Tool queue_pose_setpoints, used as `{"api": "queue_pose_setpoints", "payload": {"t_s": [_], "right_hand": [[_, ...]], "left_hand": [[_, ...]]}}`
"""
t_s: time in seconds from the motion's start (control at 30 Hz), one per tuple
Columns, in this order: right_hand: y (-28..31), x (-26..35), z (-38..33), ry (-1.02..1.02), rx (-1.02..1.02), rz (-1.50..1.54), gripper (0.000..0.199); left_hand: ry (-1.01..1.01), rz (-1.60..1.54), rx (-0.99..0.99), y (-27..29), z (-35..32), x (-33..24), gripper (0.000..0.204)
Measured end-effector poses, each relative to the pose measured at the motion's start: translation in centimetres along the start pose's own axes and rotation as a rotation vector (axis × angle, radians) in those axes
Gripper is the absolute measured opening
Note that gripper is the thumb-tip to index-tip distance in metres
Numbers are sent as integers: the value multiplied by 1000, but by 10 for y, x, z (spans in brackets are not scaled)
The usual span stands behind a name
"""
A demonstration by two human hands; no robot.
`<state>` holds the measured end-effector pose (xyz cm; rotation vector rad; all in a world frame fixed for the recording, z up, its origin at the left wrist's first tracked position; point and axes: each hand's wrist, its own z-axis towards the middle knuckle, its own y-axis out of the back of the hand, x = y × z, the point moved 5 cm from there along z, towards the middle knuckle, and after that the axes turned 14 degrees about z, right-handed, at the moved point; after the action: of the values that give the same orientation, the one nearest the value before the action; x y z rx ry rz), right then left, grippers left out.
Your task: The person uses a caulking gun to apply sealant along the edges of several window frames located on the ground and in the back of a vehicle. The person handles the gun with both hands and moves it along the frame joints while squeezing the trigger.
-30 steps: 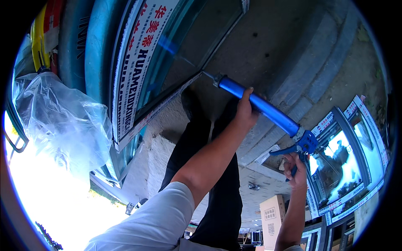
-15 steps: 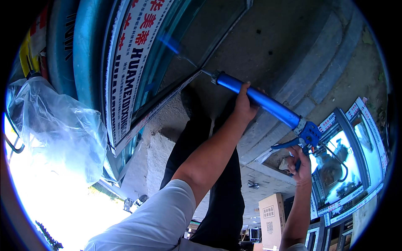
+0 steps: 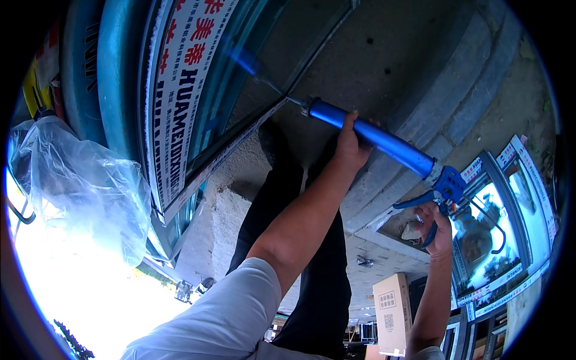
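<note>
A blue caulking gun (image 3: 393,146) slants across the upper middle, its nozzle end at the upper left and its handle at the lower right. My left hand (image 3: 353,148) wraps round the barrel near its front half. My right hand (image 3: 437,230) is closed round the handle, below the blue trigger lever. The thin nozzle tip meets the edge of a glass panel (image 3: 252,90), as far as I can tell. A reflection of the gun shows in that glass.
Framed windows with printed protective tape (image 3: 191,102) stand on the left, beside clear plastic sheeting (image 3: 84,180). More taped window frames (image 3: 489,228) lean at the right. A cardboard box (image 3: 393,312) stands lower right. Stone paving (image 3: 444,102) runs along the upper right.
The gun's nozzle has shifted slightly left along the panel edge, and its handle end sits a little farther right. Both hands keep their hold.
</note>
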<state>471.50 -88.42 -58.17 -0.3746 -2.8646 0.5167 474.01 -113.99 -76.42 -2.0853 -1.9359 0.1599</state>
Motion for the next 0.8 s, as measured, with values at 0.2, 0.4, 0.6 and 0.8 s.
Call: {"api": "queue_pose_setpoints", "payload": {"t_s": [0.2,0.4,0.6,0.8], "right_hand": [[-16,9,5,-11,75,126,58],[-14,17,16,-46,198,225,55],[7,30,25,-63,161,282,55],[18,44,-1,-57,137,310,55]], "left_hand": [[14,-22,-29,-4,-1,0,38],[-10,-12,-1,-6,0,0,39],[-35,-20,-32,-14,-9,3,34],[-73,41,-44,-26,-51,28,32]]}}
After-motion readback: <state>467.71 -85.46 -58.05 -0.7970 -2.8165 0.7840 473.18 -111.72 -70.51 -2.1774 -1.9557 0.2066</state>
